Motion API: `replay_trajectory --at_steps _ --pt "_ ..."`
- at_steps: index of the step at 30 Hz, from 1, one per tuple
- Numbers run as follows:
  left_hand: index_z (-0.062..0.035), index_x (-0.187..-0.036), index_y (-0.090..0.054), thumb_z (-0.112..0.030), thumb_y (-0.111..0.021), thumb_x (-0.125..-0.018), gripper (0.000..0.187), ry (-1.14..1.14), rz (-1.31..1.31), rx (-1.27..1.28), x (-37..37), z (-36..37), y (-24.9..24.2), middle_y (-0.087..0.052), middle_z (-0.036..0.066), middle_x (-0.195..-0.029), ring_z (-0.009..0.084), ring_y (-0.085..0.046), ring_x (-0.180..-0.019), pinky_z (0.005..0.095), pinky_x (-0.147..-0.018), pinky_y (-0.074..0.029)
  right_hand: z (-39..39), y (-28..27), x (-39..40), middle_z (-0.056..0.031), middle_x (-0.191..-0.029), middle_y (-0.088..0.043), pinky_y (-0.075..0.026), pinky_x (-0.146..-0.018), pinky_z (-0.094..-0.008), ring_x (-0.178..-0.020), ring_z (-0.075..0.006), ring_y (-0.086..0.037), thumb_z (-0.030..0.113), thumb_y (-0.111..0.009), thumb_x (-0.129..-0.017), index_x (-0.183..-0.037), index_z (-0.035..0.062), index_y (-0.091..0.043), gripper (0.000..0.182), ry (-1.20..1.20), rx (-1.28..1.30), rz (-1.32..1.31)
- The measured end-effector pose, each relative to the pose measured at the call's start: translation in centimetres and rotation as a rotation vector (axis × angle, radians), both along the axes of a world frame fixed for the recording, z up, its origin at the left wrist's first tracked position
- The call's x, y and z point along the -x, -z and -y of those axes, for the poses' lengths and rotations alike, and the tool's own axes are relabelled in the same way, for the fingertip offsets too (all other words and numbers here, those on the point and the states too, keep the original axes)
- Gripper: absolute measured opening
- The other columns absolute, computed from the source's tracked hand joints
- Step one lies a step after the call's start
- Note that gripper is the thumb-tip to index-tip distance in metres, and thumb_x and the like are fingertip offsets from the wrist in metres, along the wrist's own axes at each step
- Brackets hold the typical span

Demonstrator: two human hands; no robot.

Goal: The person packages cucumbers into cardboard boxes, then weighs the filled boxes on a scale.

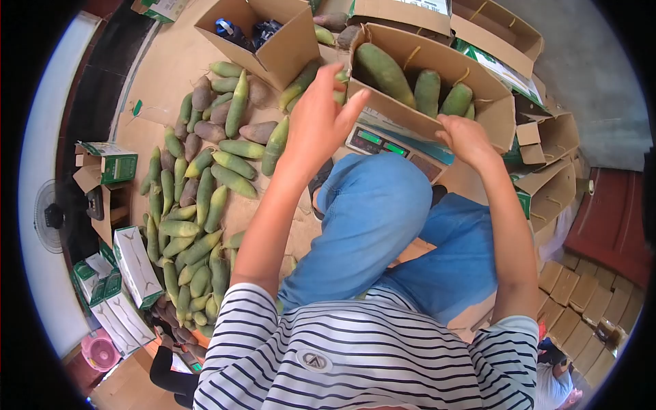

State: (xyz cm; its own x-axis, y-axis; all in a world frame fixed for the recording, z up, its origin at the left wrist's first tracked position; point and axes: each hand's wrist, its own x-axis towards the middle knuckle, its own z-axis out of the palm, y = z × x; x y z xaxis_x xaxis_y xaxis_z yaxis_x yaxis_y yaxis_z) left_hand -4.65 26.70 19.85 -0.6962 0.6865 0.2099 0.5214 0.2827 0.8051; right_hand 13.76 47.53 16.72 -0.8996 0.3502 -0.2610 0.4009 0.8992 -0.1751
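Observation:
An open cardboard box stands on a digital scale with lit green displays. Several large green radishes lie inside the box. My left hand is raised just left of the box, thumb and fingers apart, with nothing in it. At the box's near edge, on the right side, my right hand has its fingers bent over the cardboard rim. Many green radishes and some purplish ones lie spread on the floor to the left.
Another open carton with dark blue items stands behind my left hand. More open boxes line the right side. White and green cartons, a fan and a pink basin are at the left. Parts of other people show at the lower edges.

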Motion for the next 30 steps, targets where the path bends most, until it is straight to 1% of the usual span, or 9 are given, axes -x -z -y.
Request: replay_trajectory --at_steps 5,10,13,17,18,21,24,27,30 --pt "-0.0006 -0.118 -0.050 -0.022 -0.066 -0.085 0.042 0.069 0.147 0.183 -1.2 7.0 8.1 -0.064 0.015 -0.091 0.0203 -0.063 -0.068 0.0315 -0.062 -0.050 -0.3 0.1 0.1 -0.0181 -0.090 -0.063 -0.047 -0.074 -0.0460 -0.090 -0.0365 -0.060 0.020 -0.058 -0.086 -0.099 0.0042 -0.055 0.021 0.018 0.001 0.029" --pt "0.0016 -0.110 -0.055 -0.025 -0.065 -0.084 0.039 0.139 0.365 0.605 -2.4 14.3 14.8 -0.065 0.017 -0.082 0.0253 -0.064 -0.073 0.0341 -0.066 -0.051 -0.5 0.6 0.0 -0.0181 -0.093 -0.063 -0.047 -0.075 -0.0465 -0.091 -0.0369 -0.059 0.020 -0.058 -0.086 -0.100 0.0040 -0.054 0.021 0.012 -0.020 0.012" --pt "0.0020 -0.109 -0.055 -0.029 -0.064 -0.084 0.041 0.113 0.328 0.684 -2.7 17.4 18.9 -0.065 0.019 -0.082 0.0292 -0.065 -0.077 0.0370 -0.069 -0.050 -0.2 0.5 0.2 -0.0181 -0.094 -0.062 -0.046 -0.076 -0.0467 -0.092 -0.0372 -0.058 0.019 -0.058 -0.086 -0.099 0.0032 -0.053 0.021 -0.018 -0.016 -0.039" --pt "0.0029 -0.109 -0.055 -0.033 -0.066 -0.081 0.047 -0.028 0.352 0.681 -2.1 19.3 23.0 -0.065 0.021 -0.087 0.0334 -0.064 -0.081 0.0389 -0.073 -0.050 0.6 -0.4 0.7 -0.0197 -0.092 -0.061 -0.045 -0.074 -0.0473 -0.091 -0.0384 -0.058 0.019 -0.058 -0.086 -0.095 0.0016 -0.050 0.021 0.018 -0.017 0.005" --pt "0.0008 -0.109 -0.056 -0.032 -0.066 -0.079 0.045 -0.087 0.399 0.669 -1.5 19.2 23.7 -0.062 0.024 -0.099 0.0364 -0.061 -0.093 0.0419 -0.081 -0.048 0.6 -0.5 0.8 -0.0201 -0.091 -0.061 -0.045 -0.074 -0.0475 -0.090 -0.0387 -0.058 0.018 -0.057 -0.086 -0.094 0.0013 -0.049 0.021 0.017 -0.026 0.007" --pt "0.0016 -0.114 -0.053 -0.028 -0.067 -0.077 0.049 -0.263 0.167 0.617 1.1 19.9 27.3 -0.058 0.025 -0.109 0.0357 -0.057 -0.103 0.0420 -0.086 -0.046 0.5 -0.2 0.8 -0.0209 -0.089 -0.061 -0.045 -0.072 -0.0478 -0.087 -0.0396 -0.058 0.018 -0.057 -0.087 -0.093 0.0009 -0.048 0.020 0.017 -0.042 0.021" --pt "0.0025 -0.120 -0.048 -0.024 -0.068 -0.076 0.055 -0.370 0.152 0.667 4.5 19.3 27.9 -0.053 0.024 -0.117 0.0353 -0.052 -0.111 0.0413 -0.091 -0.043 0.6 -0.1 0.8 -0.0211 -0.086 -0.061 -0.044 -0.070 -0.0479 -0.084 -0.0402 -0.058 0.018 -0.057 -0.087 -0.093 0.0014 -0.047 0.020 0.014 -0.046 0.006" --pt "0.0027 -0.124 -0.044 -0.022 -0.069 -0.075 0.060 -0.428 0.071 0.573 7.4 18.8 30.6 -0.051 0.023 -0.122 0.0352 -0.049 -0.115 0.0410 -0.094 -0.042 0.8 -0.3 0.9 -0.0210 -0.086 -0.061 -0.044 -0.069 -0.0479 -0.084 -0.0403 -0.058 0.019 -0.057 -0.087 -0.094 0.0023 -0.048 0.020 0.029 -0.053 0.012" --pt "0.0020 -0.125 -0.043 -0.026 -0.072 -0.072 0.066 -0.418 0.185 0.612 9.0 18.0 32.0 -0.051 0.022 -0.123 0.0344 -0.048 -0.116 0.0412 -0.096 -0.041 0.6 -0.3 0.9 -0.0207 -0.087 -0.061 -0.045 -0.070 -0.0478 -0.085 -0.0400 -0.058 0.020 -0.057 -0.087 -0.095 0.0029 -0.048 0.021 0.042 -0.041 0.013"
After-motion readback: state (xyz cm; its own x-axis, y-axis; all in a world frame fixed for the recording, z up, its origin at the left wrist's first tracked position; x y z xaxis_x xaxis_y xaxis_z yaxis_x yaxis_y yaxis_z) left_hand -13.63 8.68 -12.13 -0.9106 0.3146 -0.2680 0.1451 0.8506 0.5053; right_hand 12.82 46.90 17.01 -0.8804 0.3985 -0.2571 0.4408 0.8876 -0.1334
